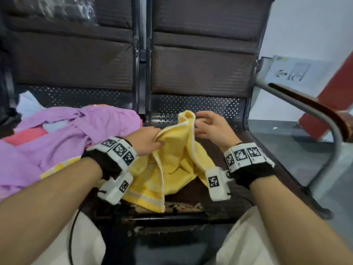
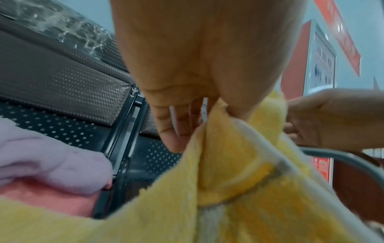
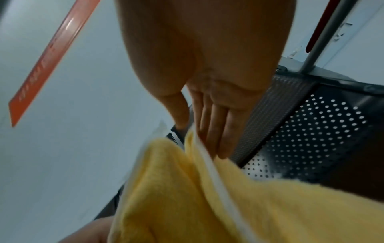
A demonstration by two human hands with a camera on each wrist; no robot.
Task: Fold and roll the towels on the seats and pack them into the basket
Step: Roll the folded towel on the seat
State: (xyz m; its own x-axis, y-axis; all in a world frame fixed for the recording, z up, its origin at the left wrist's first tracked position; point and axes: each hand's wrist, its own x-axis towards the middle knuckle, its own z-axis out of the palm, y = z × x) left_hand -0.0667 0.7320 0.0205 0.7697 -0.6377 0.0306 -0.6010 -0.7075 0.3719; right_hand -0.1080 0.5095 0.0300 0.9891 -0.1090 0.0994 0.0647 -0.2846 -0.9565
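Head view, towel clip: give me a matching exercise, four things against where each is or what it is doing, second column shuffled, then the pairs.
Things:
1. yellow towel
2. purple towel
3. left hand
4. right hand

Places or states:
A. heaped on the left seat
B. grips a bunch of yellow cloth
C. fingertips at the white-edged raised corner
D. crumpled, part lifted off the right seat

Pairs: 1-D, 2-A, 3-B, 4-C
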